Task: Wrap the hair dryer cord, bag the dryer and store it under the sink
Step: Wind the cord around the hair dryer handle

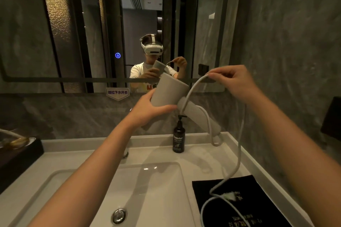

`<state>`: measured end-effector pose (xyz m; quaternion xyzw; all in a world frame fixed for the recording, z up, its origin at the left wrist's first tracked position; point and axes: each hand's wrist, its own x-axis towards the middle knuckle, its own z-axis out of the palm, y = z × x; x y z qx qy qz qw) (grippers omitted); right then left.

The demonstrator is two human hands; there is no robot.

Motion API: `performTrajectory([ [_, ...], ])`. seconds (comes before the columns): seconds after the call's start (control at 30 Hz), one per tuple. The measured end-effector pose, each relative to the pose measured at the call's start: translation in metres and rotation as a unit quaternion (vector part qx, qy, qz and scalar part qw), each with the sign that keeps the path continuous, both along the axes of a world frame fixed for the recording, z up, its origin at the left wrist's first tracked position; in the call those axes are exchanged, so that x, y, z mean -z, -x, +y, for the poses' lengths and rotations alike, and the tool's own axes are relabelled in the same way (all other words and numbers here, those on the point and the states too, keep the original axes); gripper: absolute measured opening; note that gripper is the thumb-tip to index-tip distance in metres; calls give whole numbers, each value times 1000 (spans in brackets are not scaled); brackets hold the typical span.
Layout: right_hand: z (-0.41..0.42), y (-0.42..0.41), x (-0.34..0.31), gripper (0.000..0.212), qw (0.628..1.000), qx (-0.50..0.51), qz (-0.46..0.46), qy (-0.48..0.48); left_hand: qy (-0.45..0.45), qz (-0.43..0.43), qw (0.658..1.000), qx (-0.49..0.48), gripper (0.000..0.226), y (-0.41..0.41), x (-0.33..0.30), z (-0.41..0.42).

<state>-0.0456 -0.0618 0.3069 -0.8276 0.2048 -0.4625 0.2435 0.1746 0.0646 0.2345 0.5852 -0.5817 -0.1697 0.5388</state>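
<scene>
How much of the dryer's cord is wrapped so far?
Barely any: the cord crosses the hair dryer handle, and most hangs loose from the right hand to the counter.

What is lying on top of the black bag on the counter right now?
On the black bag the loose end of the white cord rests with its plug. The cord covers part of the bag's gold lettering; what lies beneath the bag cannot be seen.

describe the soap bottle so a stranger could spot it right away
Start at the white sink rim under the mirror. The soap bottle stands upright at its back edge, just below the raised hair dryer. It is the only dark pump bottle there, with white lettering.
</scene>
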Motion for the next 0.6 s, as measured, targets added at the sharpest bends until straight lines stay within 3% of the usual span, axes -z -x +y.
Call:
performTrajectory([
  [0.1,-10,-6,11,11,1000,5,22,-17,2,64,997,37,54,1,-2,7],
  [0.2,-12,-11,29,12,997,-2,44,-59,16,133,990,35,71,2,-3,5],
  [0.33,-2,-18,57,12,972,-119,-40,-197,59,229,971,28,83,10,-3,-3],
  [0.47,22,-18,65,25,980,-47,81,-175,92,317,944,-2,86,19,-4,-12],
  [0.6,35,-5,62,24,951,-92,171,-241,117,314,938,-90,73,20,-5,-18],
])
